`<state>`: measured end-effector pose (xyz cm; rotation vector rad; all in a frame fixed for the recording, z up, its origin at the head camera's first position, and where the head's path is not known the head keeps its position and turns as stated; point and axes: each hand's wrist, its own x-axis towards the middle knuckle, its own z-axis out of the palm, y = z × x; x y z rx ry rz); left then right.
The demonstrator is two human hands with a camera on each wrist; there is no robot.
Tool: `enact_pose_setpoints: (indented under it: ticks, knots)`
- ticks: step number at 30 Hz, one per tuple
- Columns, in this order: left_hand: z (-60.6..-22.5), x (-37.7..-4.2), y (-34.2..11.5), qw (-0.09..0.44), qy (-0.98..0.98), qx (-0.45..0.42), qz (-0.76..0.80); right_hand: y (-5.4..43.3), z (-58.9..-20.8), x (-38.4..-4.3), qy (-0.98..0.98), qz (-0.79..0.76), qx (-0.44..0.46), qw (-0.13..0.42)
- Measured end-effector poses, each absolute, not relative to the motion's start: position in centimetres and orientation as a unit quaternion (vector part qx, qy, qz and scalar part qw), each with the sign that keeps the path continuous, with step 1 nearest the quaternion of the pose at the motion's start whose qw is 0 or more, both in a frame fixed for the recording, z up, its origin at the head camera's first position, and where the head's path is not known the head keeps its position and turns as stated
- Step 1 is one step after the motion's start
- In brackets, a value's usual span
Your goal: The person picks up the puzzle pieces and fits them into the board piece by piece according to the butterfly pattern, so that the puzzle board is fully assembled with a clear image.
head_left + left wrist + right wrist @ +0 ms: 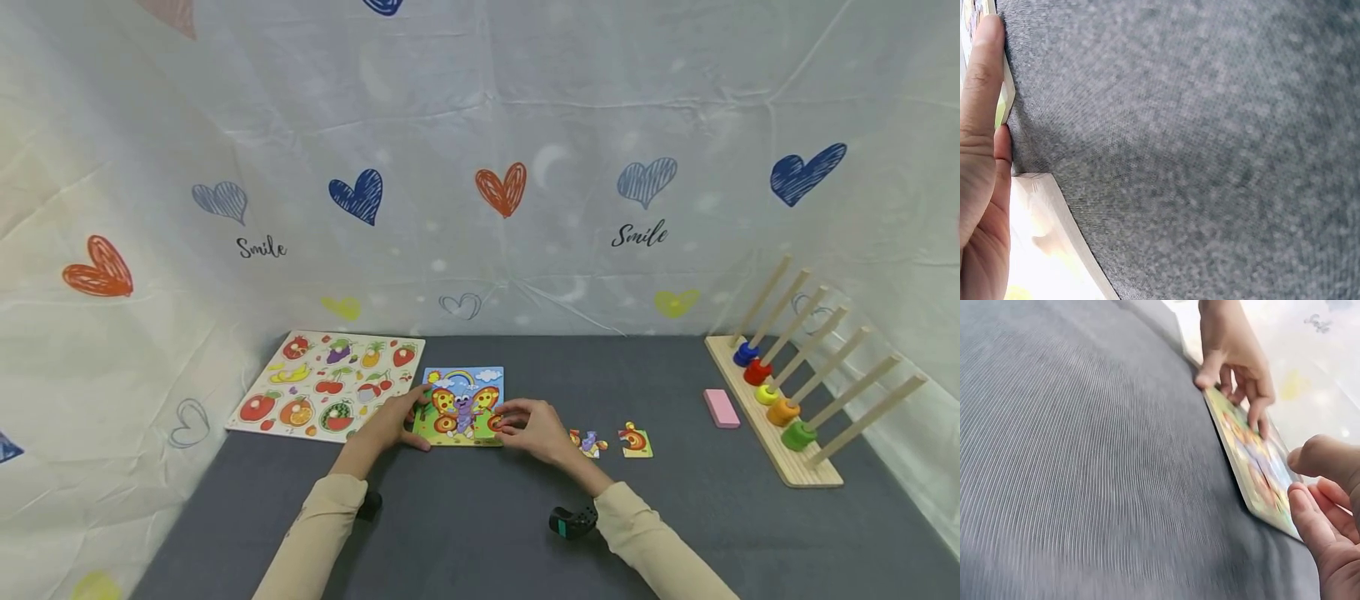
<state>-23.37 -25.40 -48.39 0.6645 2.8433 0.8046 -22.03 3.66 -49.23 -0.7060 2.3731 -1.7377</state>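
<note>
A butterfly jigsaw puzzle [462,408] lies flat on the grey table, with a blue sky, a rainbow and a purple-bodied butterfly on it. My left hand [392,418] grips its near left corner, thumb along the front edge and fingers bent over the left side. At its right side is my right hand [534,429], thumb and fingers parted near the edge; no piece shows between them in the right wrist view. Just right of that hand lie a purple-and-yellow puzzle piece [592,444], partly hidden by the wrist, and an orange-and-green puzzle piece [636,440].
A fruit peg board [303,427] lies at the left, close behind my left hand. On the right stand a wooden rack with upright pegs [813,476] and coloured rings, and a pink block [722,408] beside it. A white printed curtain [480,275] hangs behind the table.
</note>
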Motion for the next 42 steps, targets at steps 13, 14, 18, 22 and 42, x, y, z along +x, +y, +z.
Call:
enact_pose_setpoints:
  ticks: [13,14,18,22,42]
  knots:
    - [-48.0,-23.1,-25.3,0.061,0.939,0.210,0.264,-2.1,-50.3,-22.3,0.770,-0.585,-0.253,0.034]
    - [-47.9,-23.1,-25.3,0.059,0.939,0.211,0.266,-2.5,-50.4,-22.3,0.773,-0.581,-0.253,0.029]
    - [-47.9,-23.1,-25.2,0.061,0.939,0.211,0.264,-3.6,-50.6,-22.4,0.781,-0.570,-0.254,0.015]
    - [-48.1,-23.3,-25.1,0.063,0.941,0.207,0.260,-4.4,-50.6,-22.6,0.792,-0.552,-0.260,0.003]
    - [-48.2,-23.2,-25.2,0.056,0.940,0.207,0.267,-6.2,-49.9,-22.8,0.839,-0.484,-0.250,-0.005]
